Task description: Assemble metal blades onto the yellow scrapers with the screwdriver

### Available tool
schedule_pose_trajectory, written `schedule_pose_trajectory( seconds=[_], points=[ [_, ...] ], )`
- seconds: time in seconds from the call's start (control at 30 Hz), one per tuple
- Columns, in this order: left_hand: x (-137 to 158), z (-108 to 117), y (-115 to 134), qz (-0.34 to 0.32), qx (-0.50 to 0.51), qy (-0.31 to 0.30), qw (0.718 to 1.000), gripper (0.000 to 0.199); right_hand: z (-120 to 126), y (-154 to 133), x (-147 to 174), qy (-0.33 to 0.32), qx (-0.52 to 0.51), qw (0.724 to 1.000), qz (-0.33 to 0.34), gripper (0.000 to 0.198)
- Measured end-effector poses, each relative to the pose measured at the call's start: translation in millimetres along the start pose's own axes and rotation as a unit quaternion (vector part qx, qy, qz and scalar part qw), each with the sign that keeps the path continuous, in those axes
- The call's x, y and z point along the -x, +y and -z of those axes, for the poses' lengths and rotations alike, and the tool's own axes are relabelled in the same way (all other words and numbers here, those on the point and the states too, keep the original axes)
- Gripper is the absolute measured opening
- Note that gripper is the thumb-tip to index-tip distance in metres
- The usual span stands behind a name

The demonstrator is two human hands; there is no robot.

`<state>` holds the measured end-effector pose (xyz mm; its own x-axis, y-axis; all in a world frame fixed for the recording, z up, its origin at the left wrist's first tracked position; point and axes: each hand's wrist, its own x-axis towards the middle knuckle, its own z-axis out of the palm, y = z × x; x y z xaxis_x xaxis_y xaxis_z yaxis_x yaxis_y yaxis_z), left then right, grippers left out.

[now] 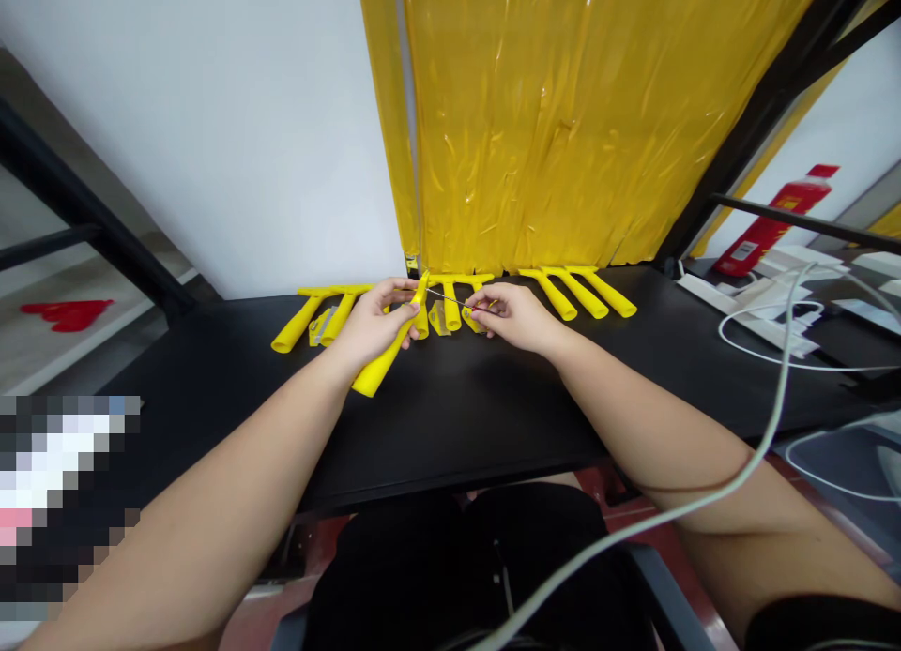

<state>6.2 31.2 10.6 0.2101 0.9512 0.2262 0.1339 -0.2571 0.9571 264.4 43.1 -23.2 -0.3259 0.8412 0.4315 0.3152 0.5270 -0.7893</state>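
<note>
My left hand [384, 318] is closed round a yellow plastic T-shaped scraper handle [384, 365], tilted with its thick round end toward me. In my right hand [517, 315], the fingers pinch a thin screwdriver [450, 300] with a dark red grip. Its metal shaft points left, and the tip is at the narrow head of the held handle; whether it touches a screw is too small to see. Behind my hands, more yellow handles [451, 304] lie along the back of the black table, with small yellow pieces bearing metal plates [441, 317] among them.
Several yellow handles [581, 290] lie at the back right and others [296, 325] at the back left. A white cable [704, 503] crosses in front of my right arm. White power strips [746, 313] and a red bottle [774, 219] are on the right. Yellow film [549, 116] covers the back.
</note>
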Motion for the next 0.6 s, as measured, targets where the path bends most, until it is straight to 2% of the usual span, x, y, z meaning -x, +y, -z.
schedule_pose_trajectory(
  seconds=[0.23, 0.6],
  points=[
    [0, -1, 1, 0.021, 0.018, -0.001, 1.000, 0.029, 1, -5, -1, 0.006, 0.013, 1.000, -0.001, 0.014],
    [2, -4, 10, 0.055, 0.077, -0.019, 0.995, 0.029, 0, -5, 0, -0.005, -0.032, 0.999, -0.044, 0.014]
  ],
)
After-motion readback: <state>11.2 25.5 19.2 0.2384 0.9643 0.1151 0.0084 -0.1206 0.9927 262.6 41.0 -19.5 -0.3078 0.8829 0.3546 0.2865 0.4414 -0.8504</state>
